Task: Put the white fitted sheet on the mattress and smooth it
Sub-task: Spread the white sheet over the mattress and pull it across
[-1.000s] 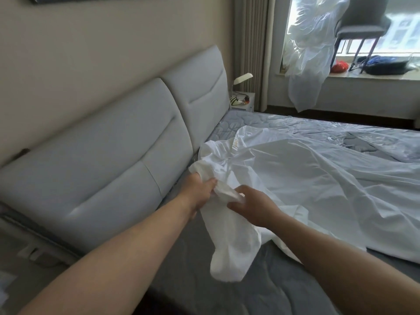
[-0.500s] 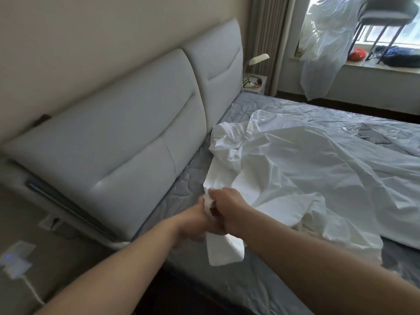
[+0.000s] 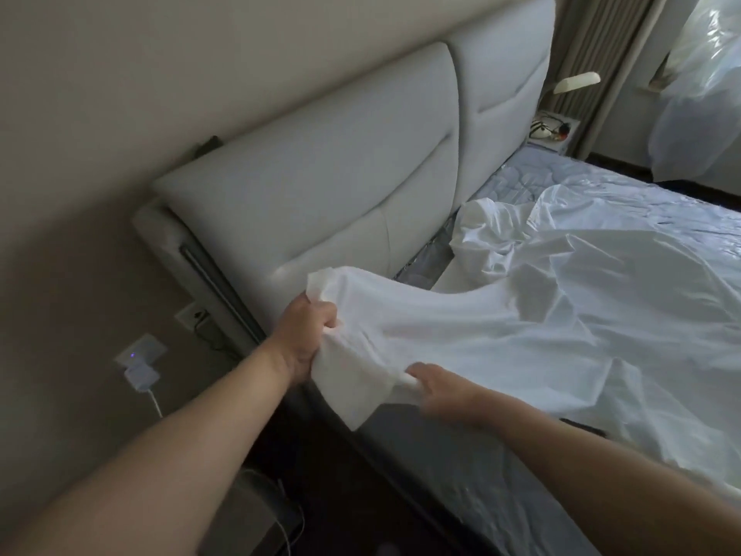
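Observation:
The white fitted sheet (image 3: 541, 315) lies crumpled over the grey mattress (image 3: 649, 202), which shines as if wrapped in plastic. One corner of the sheet is pulled out over the mattress's near head corner. My left hand (image 3: 306, 335) is closed on that corner, close to the base of the headboard. My right hand (image 3: 441, 391) grips the sheet's edge a little to the right, above the mattress side. The mattress corner itself is hidden under the cloth.
A padded grey headboard (image 3: 320, 186) runs along the beige wall. Wall sockets and a white charger (image 3: 140, 373) with a cable sit low on the left. A bedside table (image 3: 555, 132) with a lamp stands at the far end. Dark floor lies below the bed edge.
Both hands have pulled the sheet corner left and toward the mattress's near head corner, then spread apart along its edge. The view has swung left and downward.

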